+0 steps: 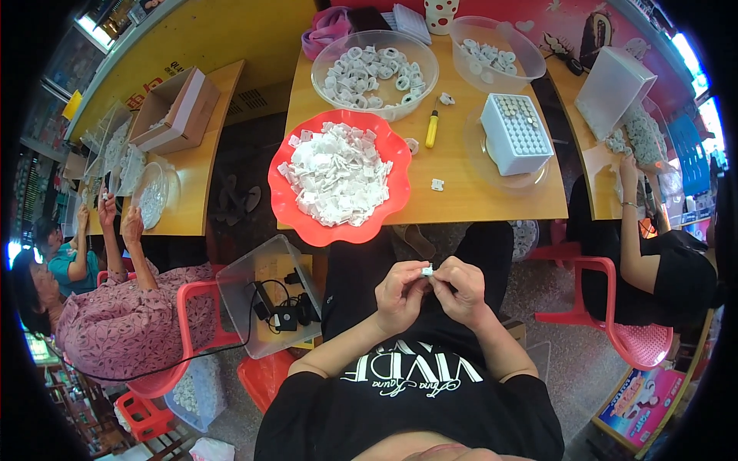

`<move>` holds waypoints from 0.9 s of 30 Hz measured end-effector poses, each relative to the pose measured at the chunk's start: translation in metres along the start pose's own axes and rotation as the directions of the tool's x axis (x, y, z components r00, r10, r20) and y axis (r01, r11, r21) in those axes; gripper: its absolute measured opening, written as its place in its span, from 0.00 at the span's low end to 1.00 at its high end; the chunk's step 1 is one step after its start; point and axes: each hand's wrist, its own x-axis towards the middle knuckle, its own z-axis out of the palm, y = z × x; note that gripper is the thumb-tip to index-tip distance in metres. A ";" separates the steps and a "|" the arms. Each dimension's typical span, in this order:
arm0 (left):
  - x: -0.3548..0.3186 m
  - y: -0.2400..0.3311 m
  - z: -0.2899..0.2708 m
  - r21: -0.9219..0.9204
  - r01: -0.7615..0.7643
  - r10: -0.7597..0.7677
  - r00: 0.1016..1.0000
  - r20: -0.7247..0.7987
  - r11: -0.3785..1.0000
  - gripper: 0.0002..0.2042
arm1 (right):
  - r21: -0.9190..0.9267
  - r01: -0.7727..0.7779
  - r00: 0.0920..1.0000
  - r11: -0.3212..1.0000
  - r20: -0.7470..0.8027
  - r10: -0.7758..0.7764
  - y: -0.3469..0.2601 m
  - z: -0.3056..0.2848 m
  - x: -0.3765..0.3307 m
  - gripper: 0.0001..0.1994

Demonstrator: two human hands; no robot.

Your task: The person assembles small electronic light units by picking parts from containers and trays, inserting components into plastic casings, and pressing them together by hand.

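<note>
Head view shows a small white plastic piece (427,270) pinched between the fingertips of both hands, held over the person's lap just below the near edge of the wooden table (461,192). The left hand (400,294) curls its fingers closed on the piece from one side, and the right hand (461,290) grips it from the other, so the two hands meet at it. Just beyond them, on the table's near left corner, sits a red scalloped dish (288,201) heaped with white plastic pieces. Behind that dish stands a clear round bowl (330,88) of white ring-shaped parts, and to its right a second clear bowl (530,54) holding fewer parts. A white rectangular block with a grid of holes (516,132) rests on a clear plate on the table's right side, with a yellow-handled tool (432,128) lying between it and the red dish. A clear plastic box (269,307) with black cables sits to the person's left. Other people work at neighbouring tables on both sides.
</note>
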 end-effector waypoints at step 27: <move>-0.004 -0.040 -0.038 0.111 0.509 -0.521 0.829 0.204 0.854 0.16 | -0.211 -0.049 0.945 0.976 0.307 0.113 0.028 0.002 0.187 0.06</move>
